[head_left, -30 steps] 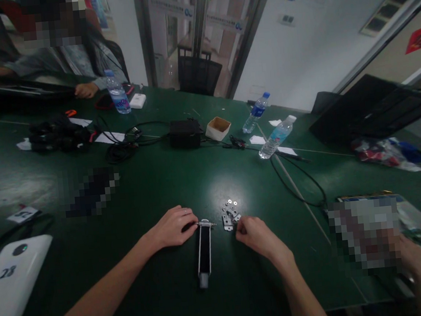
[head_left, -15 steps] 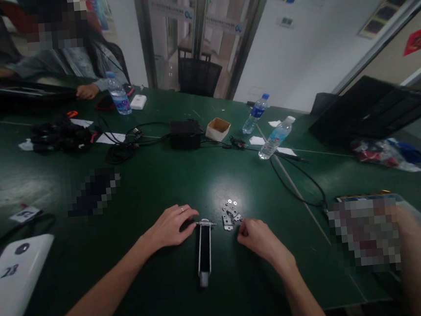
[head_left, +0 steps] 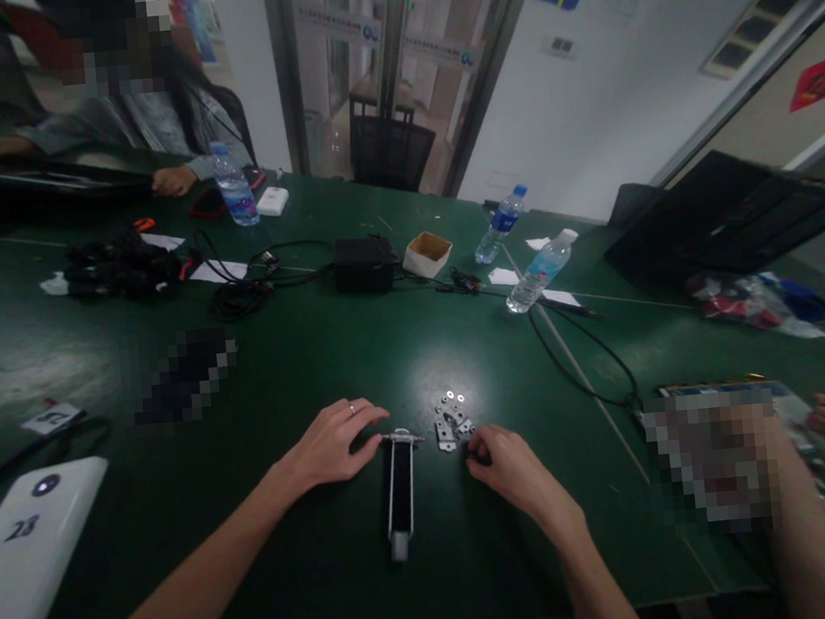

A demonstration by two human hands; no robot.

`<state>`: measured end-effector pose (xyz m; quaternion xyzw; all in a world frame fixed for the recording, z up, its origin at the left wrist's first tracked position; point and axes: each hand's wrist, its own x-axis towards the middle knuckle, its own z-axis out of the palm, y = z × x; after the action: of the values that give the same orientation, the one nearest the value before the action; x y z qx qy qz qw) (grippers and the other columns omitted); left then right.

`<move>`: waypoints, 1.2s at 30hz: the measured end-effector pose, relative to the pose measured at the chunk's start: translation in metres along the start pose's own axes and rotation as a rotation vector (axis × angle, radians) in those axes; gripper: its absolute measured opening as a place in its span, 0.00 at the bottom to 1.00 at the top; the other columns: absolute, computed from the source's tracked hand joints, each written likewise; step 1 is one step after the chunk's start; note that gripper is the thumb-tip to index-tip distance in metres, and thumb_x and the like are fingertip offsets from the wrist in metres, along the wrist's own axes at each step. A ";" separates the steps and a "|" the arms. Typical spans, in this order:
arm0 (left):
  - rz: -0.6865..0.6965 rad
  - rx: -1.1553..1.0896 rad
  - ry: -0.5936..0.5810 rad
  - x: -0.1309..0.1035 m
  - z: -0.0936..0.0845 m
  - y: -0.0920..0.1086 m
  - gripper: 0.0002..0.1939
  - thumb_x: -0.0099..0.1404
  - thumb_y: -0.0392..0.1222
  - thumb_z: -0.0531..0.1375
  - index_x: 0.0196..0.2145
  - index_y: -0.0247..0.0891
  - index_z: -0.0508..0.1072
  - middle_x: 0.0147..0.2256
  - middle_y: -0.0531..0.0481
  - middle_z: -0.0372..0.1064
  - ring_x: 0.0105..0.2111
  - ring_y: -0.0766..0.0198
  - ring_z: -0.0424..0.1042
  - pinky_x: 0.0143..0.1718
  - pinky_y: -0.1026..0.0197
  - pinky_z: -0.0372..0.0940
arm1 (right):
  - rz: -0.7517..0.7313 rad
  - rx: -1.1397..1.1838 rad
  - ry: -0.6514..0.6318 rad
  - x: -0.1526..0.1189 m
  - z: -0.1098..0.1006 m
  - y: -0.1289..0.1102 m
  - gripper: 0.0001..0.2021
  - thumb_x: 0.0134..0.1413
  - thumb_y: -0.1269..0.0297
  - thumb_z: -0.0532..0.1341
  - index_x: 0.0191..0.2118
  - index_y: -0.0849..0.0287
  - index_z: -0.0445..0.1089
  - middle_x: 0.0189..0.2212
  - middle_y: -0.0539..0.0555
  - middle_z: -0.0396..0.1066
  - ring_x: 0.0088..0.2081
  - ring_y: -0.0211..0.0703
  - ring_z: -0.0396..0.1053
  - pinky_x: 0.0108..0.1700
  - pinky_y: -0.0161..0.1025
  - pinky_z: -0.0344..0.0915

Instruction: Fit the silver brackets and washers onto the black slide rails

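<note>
A long, narrow silver-edged piece with a black middle (head_left: 400, 489) lies lengthwise on the green table, a thin threaded cross-rod at its far end. At the left end of that rod rests my left hand (head_left: 334, 443), thumb close to or touching the tip and index finger stretched out above it, apart from the thumb. My right hand (head_left: 507, 465) has its fingers curled in a pinch beside the small metal plates (head_left: 448, 433). Whatever its fingertips hold, if anything, is hidden. Several washers and nuts (head_left: 451, 399) lie just beyond the plates.
Farther back stand a black box (head_left: 363, 264), an open carton (head_left: 427, 254) and water bottles (head_left: 543, 271). Cables cross the table. A white device marked 28 (head_left: 39, 544) is at left. At right, another person's arm (head_left: 804, 497) reaches over a blurred-out screen. Someone sits at the far left.
My right hand has shifted very slightly, its fingers still curled by the plates. My left hand stays in place. Another person's hand with something reddish now shows at the right edge.
</note>
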<state>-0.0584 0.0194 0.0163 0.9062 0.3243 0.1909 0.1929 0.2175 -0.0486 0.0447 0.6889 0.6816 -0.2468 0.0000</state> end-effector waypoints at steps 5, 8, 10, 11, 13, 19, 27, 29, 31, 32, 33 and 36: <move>0.009 -0.022 -0.003 -0.002 0.003 -0.003 0.14 0.67 0.39 0.52 0.49 0.35 0.68 0.43 0.46 0.70 0.39 0.62 0.69 0.40 0.60 0.65 | 0.013 0.036 -0.062 0.001 0.000 -0.001 0.06 0.53 0.72 0.58 0.33 0.60 0.73 0.31 0.53 0.73 0.33 0.41 0.70 0.33 0.33 0.58; 0.007 -0.022 -0.006 -0.003 0.004 -0.005 0.15 0.67 0.39 0.53 0.50 0.35 0.68 0.44 0.46 0.69 0.39 0.62 0.68 0.42 0.59 0.65 | 0.030 0.029 -0.086 -0.001 -0.003 -0.003 0.07 0.54 0.72 0.58 0.34 0.61 0.73 0.33 0.55 0.74 0.35 0.42 0.71 0.34 0.33 0.59; 0.002 -0.015 -0.012 -0.004 0.004 -0.005 0.15 0.67 0.39 0.53 0.50 0.35 0.68 0.44 0.46 0.69 0.39 0.61 0.68 0.42 0.59 0.65 | 0.022 0.014 -0.074 -0.004 -0.005 -0.003 0.07 0.55 0.70 0.58 0.36 0.61 0.73 0.36 0.56 0.74 0.37 0.43 0.71 0.35 0.33 0.59; 0.001 -0.014 -0.014 -0.004 0.004 -0.005 0.15 0.67 0.39 0.53 0.49 0.35 0.68 0.43 0.46 0.69 0.39 0.61 0.68 0.41 0.59 0.65 | 0.013 0.011 -0.071 -0.006 -0.006 -0.003 0.07 0.56 0.70 0.58 0.37 0.60 0.73 0.36 0.55 0.74 0.37 0.43 0.71 0.36 0.33 0.59; 0.003 -0.016 -0.017 -0.004 0.004 -0.005 0.15 0.67 0.39 0.53 0.49 0.35 0.68 0.43 0.45 0.69 0.39 0.61 0.68 0.41 0.59 0.65 | -0.001 0.004 -0.082 -0.009 -0.008 -0.002 0.07 0.57 0.70 0.58 0.37 0.60 0.74 0.35 0.55 0.74 0.37 0.42 0.71 0.36 0.33 0.59; 0.025 -0.020 -0.016 -0.002 0.004 -0.003 0.14 0.67 0.38 0.53 0.48 0.34 0.69 0.42 0.46 0.70 0.39 0.62 0.69 0.41 0.60 0.65 | 0.034 -0.023 -0.116 -0.010 -0.008 -0.001 0.08 0.53 0.74 0.58 0.34 0.59 0.75 0.33 0.54 0.75 0.36 0.42 0.71 0.35 0.32 0.58; 0.022 -0.027 -0.022 -0.003 0.004 -0.003 0.14 0.67 0.38 0.52 0.48 0.34 0.69 0.42 0.46 0.70 0.38 0.62 0.68 0.39 0.60 0.64 | 0.028 -0.036 -0.094 -0.009 -0.002 -0.006 0.08 0.50 0.75 0.58 0.34 0.60 0.73 0.33 0.55 0.74 0.34 0.42 0.71 0.33 0.33 0.59; 0.026 -0.032 -0.026 -0.004 0.004 -0.003 0.14 0.67 0.38 0.52 0.48 0.34 0.69 0.42 0.46 0.70 0.39 0.62 0.69 0.39 0.60 0.64 | 0.028 -0.045 -0.103 -0.009 -0.002 -0.008 0.07 0.50 0.74 0.58 0.34 0.60 0.73 0.33 0.55 0.74 0.34 0.42 0.71 0.33 0.34 0.58; 0.026 -0.034 -0.032 -0.004 0.004 -0.002 0.13 0.67 0.38 0.52 0.48 0.34 0.69 0.42 0.46 0.70 0.39 0.62 0.69 0.40 0.60 0.64 | 0.025 -0.042 -0.119 -0.009 -0.002 -0.011 0.06 0.49 0.73 0.59 0.33 0.60 0.73 0.34 0.55 0.73 0.34 0.42 0.70 0.32 0.34 0.58; 0.024 -0.033 -0.033 -0.004 0.004 -0.002 0.13 0.67 0.38 0.52 0.48 0.34 0.69 0.42 0.46 0.70 0.39 0.62 0.69 0.40 0.60 0.64 | 0.024 -0.042 -0.125 -0.008 -0.002 -0.012 0.06 0.49 0.72 0.59 0.33 0.60 0.73 0.34 0.55 0.73 0.34 0.42 0.70 0.32 0.34 0.58; 0.024 -0.030 -0.034 -0.004 0.004 -0.001 0.13 0.67 0.38 0.52 0.48 0.34 0.69 0.42 0.46 0.70 0.39 0.62 0.69 0.40 0.60 0.64 | 0.021 -0.042 -0.131 -0.008 -0.002 -0.012 0.05 0.49 0.72 0.59 0.33 0.60 0.72 0.34 0.55 0.73 0.34 0.42 0.70 0.32 0.34 0.58; 0.019 -0.013 -0.032 -0.004 0.004 -0.001 0.13 0.67 0.38 0.53 0.47 0.35 0.70 0.42 0.46 0.70 0.39 0.62 0.69 0.40 0.60 0.64 | 0.006 -0.060 -0.145 -0.008 -0.001 -0.013 0.04 0.48 0.71 0.59 0.31 0.61 0.71 0.34 0.56 0.72 0.32 0.42 0.69 0.31 0.34 0.56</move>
<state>-0.0598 0.0168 0.0119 0.9108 0.3114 0.1802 0.2024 0.2057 -0.0549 0.0528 0.6709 0.6849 -0.2755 0.0707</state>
